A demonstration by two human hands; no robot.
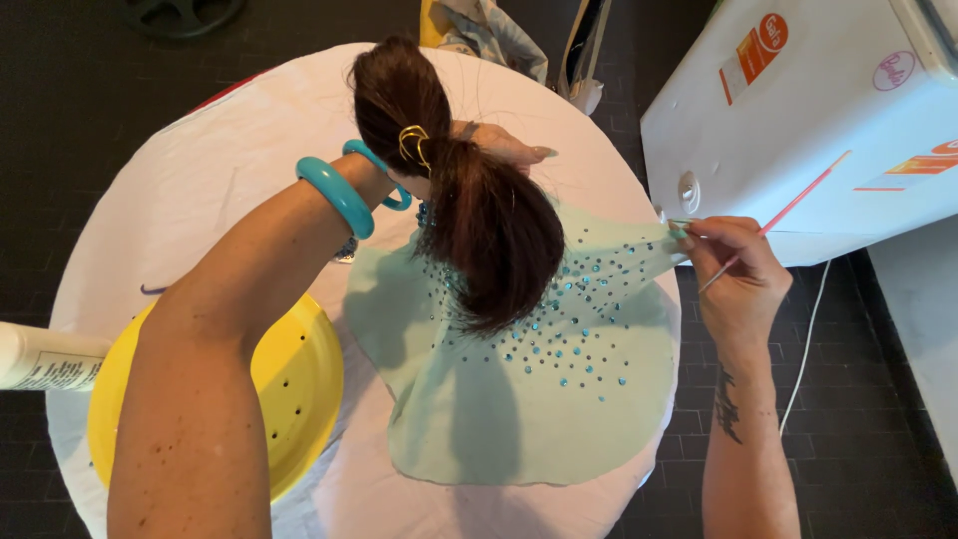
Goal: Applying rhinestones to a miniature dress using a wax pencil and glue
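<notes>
Pinching pink stick (788, 208) and green fabric (559, 399): right hand (733, 274) fingers; left hand (499, 145) fingers unclear; orange label (755, 50) on white box (798, 130).

Home craft corner: round table (200, 180) under white cloth, dark tiled floor (858, 399), white appliance (798, 130) alongside, glue bottle (45, 357), beaded fabric (559, 399).

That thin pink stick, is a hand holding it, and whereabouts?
Yes. The right hand pinches the pink stick near its lower end, along with the edge of the pale green fabric.
</notes>
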